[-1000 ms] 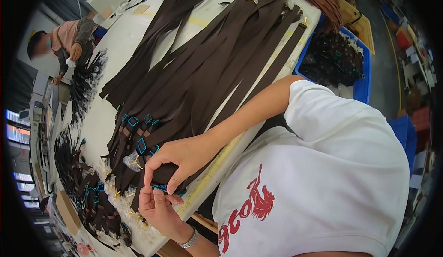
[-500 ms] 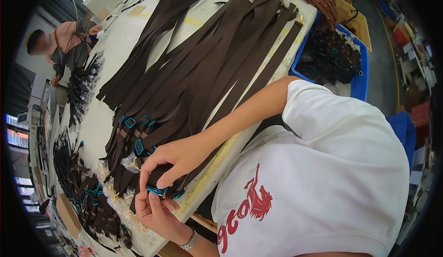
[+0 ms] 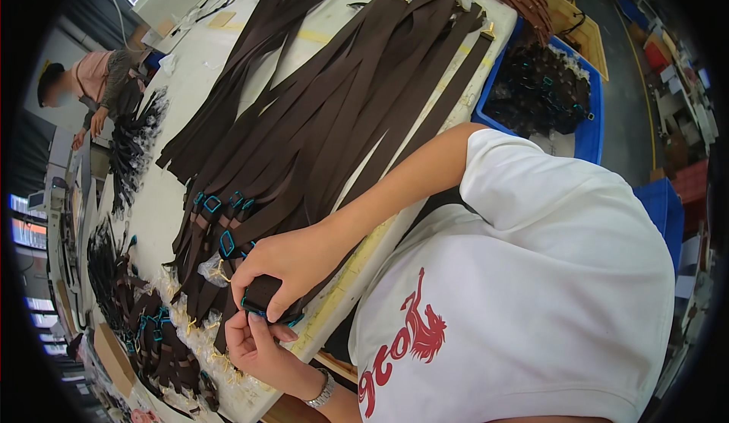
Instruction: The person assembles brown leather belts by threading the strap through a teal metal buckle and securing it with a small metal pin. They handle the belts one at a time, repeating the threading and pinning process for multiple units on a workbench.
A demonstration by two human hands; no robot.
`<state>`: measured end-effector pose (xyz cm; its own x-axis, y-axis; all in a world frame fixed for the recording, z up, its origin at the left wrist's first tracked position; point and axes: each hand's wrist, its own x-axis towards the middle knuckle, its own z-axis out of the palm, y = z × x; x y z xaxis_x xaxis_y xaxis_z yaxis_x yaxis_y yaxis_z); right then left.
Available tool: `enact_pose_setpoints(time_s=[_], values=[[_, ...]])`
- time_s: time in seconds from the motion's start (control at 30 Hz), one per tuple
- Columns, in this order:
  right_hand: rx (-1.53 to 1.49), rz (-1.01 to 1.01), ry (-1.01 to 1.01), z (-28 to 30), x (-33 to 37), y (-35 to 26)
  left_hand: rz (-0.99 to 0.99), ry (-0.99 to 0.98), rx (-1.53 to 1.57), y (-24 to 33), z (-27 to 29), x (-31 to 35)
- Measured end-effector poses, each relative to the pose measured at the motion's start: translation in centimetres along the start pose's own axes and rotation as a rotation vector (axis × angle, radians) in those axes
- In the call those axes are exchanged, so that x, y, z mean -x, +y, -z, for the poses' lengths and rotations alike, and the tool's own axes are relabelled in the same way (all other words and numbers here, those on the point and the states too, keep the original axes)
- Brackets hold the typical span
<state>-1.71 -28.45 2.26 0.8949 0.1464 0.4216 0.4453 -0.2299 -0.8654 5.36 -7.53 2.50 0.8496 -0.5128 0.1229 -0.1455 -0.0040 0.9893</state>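
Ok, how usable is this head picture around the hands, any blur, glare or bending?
Head view: sharp around the right hand and left hand on the dark brown strap end; even light, no glare; white table edge bends toward the black rim.

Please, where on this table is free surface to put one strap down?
Bare white table lies between the dark straps and the black bundles beside the other person. Around both hands, straps and wrapped pieces crowd the edge.

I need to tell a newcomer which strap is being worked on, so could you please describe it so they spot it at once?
On the long white table, follow the spread of dark brown straps to its near end. The strap end pinched between the right hand and left hand is the only one held.
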Motion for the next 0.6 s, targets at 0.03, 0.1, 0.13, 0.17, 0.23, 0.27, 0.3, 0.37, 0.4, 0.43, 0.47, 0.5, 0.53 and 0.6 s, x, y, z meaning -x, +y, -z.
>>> enact_pose_setpoints(time_s=[0.03, 0.1, 0.13, 0.17, 0.23, 0.27, 0.3, 0.37, 0.4, 0.43, 0.47, 0.5, 0.53, 0.6], values=[[0.021, -0.013, 0.004, -0.2, 0.2, -0.2, 0.014, -0.035, 0.051, -0.2, 0.2, -0.2], [0.087, 0.003, 0.064, -0.9, 0.3, 0.0, 0.029, -0.067, 0.049, -0.5, 0.1, -0.1], [0.132, 0.029, 0.121, -1.5, 0.5, 0.3, 0.037, -0.084, 0.046, -0.5, 0.0, -0.1], [0.178, 0.056, 0.178, -1.8, 0.5, 0.5, 0.025, -0.072, 0.051, -0.4, -0.3, 0.0], [0.238, 0.066, 0.200, -1.6, 0.4, 0.8, 0.001, -0.045, 0.062, 0.1, -1.0, 0.1], [0.267, 0.071, 0.210, -1.5, 0.3, 0.8, 0.004, -0.049, 0.025, -0.1, -1.0, 0.1], [0.256, 0.085, 0.211, -1.6, 0.4, 0.9, 0.006, -0.053, -0.011, -0.3, -0.8, -0.1], [0.237, 0.122, 0.210, -1.8, 0.3, 1.0, 0.000, -0.089, -0.011, -0.3, -0.2, -0.5], [0.193, 0.129, 0.207, -1.7, 0.2, 1.0, -0.004, -0.124, 0.025, -0.4, 0.2, -0.7], [0.147, 0.133, 0.203, -1.5, 0.1, 1.1, -0.006, -0.158, 0.061, -0.6, 0.5, -0.8], [0.101, 0.137, 0.200, -1.4, 0.1, 1.2, 0.009, -0.160, 0.079, -0.5, 0.4, -0.8], [0.134, 0.144, 0.207, -1.5, 0.1, 1.5, 0.024, -0.162, 0.097, -0.4, 0.2, -0.9], [0.168, 0.150, 0.216, -1.7, 0.2, 1.6, 0.039, -0.166, 0.114, -0.3, 0.1, -0.9], [0.220, 0.121, 0.175, -1.8, 0.3, 1.8, 0.059, -0.180, 0.139, -0.6, 0.2, -1.0]])
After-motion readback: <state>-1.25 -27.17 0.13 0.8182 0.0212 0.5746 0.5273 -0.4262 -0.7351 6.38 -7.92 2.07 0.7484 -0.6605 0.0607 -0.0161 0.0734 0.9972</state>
